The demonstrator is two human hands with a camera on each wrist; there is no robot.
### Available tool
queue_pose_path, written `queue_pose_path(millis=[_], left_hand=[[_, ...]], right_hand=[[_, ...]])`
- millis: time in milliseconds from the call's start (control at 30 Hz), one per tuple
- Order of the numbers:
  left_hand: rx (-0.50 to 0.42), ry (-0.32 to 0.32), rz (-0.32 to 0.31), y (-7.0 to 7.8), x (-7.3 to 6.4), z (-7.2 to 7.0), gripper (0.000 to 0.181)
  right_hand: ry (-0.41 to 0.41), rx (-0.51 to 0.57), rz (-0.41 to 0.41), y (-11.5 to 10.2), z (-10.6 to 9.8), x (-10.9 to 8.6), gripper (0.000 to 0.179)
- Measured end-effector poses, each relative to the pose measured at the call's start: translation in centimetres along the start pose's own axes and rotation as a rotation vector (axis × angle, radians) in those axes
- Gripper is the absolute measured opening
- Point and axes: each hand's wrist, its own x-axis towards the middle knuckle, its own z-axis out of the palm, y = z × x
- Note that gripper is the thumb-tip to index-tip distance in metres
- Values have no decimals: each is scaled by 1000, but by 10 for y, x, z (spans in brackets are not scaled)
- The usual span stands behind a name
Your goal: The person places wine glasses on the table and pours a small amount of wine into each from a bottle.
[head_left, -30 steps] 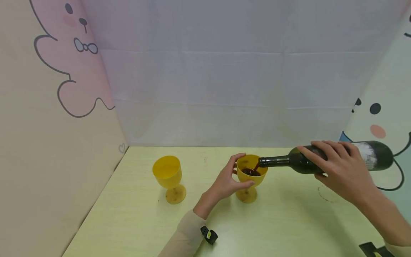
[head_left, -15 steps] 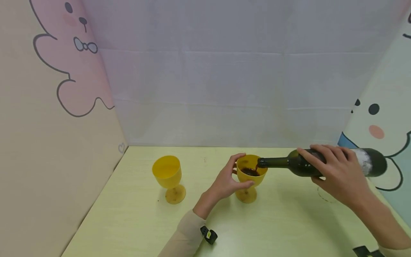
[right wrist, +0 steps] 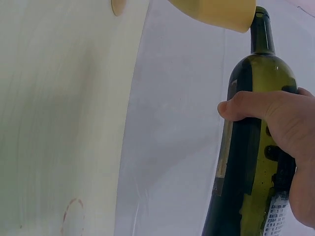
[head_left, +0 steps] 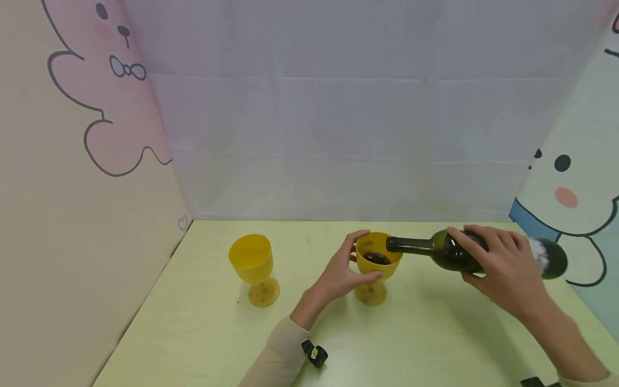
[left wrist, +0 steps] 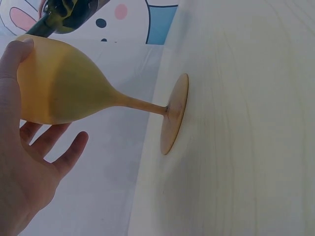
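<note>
My left hand (head_left: pixel 340 271) grips the bowl of a yellow goblet (head_left: pixel 391 263), thumb in front and fingers behind. The goblet stands upright, its round foot (left wrist: pixel 175 115) on the table. Dark red liquid (head_left: pixel 376 258) lies in the bowl. In my right hand (head_left: pixel 508 269) is a dark green wine bottle (head_left: pixel 450 251), held round its body and lying almost level, base slightly lower than the neck. The bottle's mouth is over the goblet's right rim, and no stream shows from it. A label with small print (right wrist: pixel 276 211) shows near the bottle's lower end.
A second yellow goblet (head_left: pixel 251 260) stands upright on the pale table (head_left: pixel 193 338), to the left of my left hand. A white cloth wall (head_left: pixel 309 118) rises behind the table. Cartoon-printed panels border both sides. A faint reddish ring stain (right wrist: pixel 65 216) marks the tabletop.
The bottle's base has dropped with my right hand, bringing the bottle from slightly neck-down to slightly neck-up. The red stream into the goblet has stopped. My left hand has stayed put.
</note>
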Motion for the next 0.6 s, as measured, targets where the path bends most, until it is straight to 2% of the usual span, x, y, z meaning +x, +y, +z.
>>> queue_pose_path(millis=[67, 167, 300, 467, 600], left_hand=[[1, 1, -6, 0, 0, 0, 84], [-4, 1, -7, 1, 0, 0, 84], [-1, 4, -1, 0, 0, 0, 84], [1, 2, 9, 1, 0, 0, 84], [-7, 0, 18, 2, 0, 0, 84]], right_hand=[[5, 23, 20, -1, 3, -2, 81], [-4, 49, 54, -3, 5, -5, 78], [-29, 63, 103, -6, 8, -9, 103], [3, 104, 171, -9, 14, -15, 89], [34, 196, 247, -13, 18, -20, 96]])
